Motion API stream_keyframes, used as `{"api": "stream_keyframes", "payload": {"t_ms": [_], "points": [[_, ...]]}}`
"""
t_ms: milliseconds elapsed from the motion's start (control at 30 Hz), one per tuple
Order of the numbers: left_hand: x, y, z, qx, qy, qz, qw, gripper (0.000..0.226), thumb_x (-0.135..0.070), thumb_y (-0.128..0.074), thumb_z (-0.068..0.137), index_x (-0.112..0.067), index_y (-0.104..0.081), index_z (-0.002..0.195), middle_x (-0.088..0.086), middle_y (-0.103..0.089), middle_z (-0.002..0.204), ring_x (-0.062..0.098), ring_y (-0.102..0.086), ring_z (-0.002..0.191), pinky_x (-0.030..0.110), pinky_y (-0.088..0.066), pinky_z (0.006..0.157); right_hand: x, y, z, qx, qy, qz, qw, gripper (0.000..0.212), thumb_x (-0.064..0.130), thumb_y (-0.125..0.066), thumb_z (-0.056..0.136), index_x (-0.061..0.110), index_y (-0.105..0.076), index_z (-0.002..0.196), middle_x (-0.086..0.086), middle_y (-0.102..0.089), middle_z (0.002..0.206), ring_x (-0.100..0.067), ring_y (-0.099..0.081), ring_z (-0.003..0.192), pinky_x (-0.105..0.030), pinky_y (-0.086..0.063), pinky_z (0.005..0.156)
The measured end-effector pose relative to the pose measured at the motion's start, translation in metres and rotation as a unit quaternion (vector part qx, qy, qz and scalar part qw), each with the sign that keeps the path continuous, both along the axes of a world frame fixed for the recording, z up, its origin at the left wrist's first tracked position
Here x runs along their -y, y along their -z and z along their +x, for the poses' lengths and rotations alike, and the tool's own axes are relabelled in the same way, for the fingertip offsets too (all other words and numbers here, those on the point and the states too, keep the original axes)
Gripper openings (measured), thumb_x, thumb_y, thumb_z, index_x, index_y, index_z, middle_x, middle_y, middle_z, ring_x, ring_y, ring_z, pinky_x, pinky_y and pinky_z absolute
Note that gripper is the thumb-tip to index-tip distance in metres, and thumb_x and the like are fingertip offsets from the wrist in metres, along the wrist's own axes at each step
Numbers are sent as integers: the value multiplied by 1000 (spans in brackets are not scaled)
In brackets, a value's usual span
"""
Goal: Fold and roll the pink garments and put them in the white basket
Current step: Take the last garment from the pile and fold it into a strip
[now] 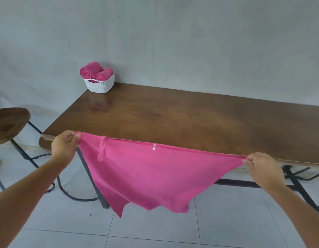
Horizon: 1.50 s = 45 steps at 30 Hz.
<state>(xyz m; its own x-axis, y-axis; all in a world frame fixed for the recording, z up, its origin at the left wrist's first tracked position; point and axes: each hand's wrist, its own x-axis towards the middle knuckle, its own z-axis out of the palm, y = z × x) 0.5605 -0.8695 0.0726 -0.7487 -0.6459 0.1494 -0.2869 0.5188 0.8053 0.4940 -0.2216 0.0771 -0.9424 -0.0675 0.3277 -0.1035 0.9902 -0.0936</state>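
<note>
Pink garment point(146, 174): stretched out in mid-air across the lower middle of the frame, in front of the near edge of the table; its top edge runs taut from left to right, and the rest hangs down in a rough triangle with a ragged lower hem over the floor.
Garment details: two small white buttons point(154, 147) sit close together near the middle of the top edge; a narrow pink loop or strap point(102, 149) dangles from the top edge toward the left.
Left hand point(65, 144): at left centre, fingers and thumb curled and pinching the garment's left top corner.
Right hand point(262, 169): at right centre, fingers pinching the garment's right top corner, slightly lower in the frame than the left.
White basket point(99, 85): upper left of centre, standing on the far left corner of the table, against the wall, well apart from the held garment.
Rolled garments point(96, 72): two pink rolls lie side by side in the basket, spiral ends facing the camera, rising above its rim.
Table point(173, 115): dark brown wood top on black metal legs, crossing the middle of the frame.
Stool point(8, 122): round wooden seat on a black metal frame, at the left edge, beside the table.
Floor point(155, 230): pale grey tiles along the bottom.
Wall point(173, 42): plain grey, filling the upper half.
</note>
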Motion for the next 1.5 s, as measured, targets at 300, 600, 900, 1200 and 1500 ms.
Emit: {"api": "stream_keyframes", "payload": {"t_ms": [300, 600, 900, 1200, 1500], "points": [[-20, -1, 9, -3, -28, 36, 999, 20, -37, -59, 100, -23, -62, 88, 3, -67, 82, 35, -68, 83, 58, -58, 82, -15, 8, 19, 57, 43, -138, 988, 23, 38, -60, 97, 24, -66, 81, 10, -63, 76, -17, -59, 76, -37, -46, 68], [-24, 4, 1, 4, -42, 17, 999, 24, -33, -60, 100, -12, -64, 89, 9, -69, 81, 34, -64, 82, 44, -50, 76, 3, 6, 7, 46, 89, -273, 957, 18, 26, -69, 93, 20, -67, 76, 11, -65, 77, -19, -62, 81, -33, -39, 70], [-31, 11, -38, 2, -60, 36, 998, 21, -26, -60, 101, -10, -62, 88, 11, -64, 79, 35, -60, 81, 40, -44, 73, 14, 14, -25, 39, 77, -288, 954, 14, 14, -64, 95, 18, -53, 86, -1, -61, 68, -21, -58, 67, -35, -41, 60], [-35, 31, -103, 48, -101, 16, 994, 24, -25, -55, 101, -8, -63, 87, 12, -62, 79, 35, -55, 83, 45, -44, 80, 28, 30, -80, 24, 145, -327, 933, 14, 18, -65, 96, 14, -65, 82, 2, -64, 75, -22, -58, 75, -22, -37, 60], [-28, 59, -161, 81, -128, -37, 988, 23, -27, -53, 103, -11, -65, 90, 17, -67, 88, 40, -54, 96, 46, -42, 84, 49, 58, -145, 37, 226, -312, 922, 20, 24, -57, 101, 7, -67, 96, -11, -64, 88, -37, -60, 95, -37, -38, 74]]}}
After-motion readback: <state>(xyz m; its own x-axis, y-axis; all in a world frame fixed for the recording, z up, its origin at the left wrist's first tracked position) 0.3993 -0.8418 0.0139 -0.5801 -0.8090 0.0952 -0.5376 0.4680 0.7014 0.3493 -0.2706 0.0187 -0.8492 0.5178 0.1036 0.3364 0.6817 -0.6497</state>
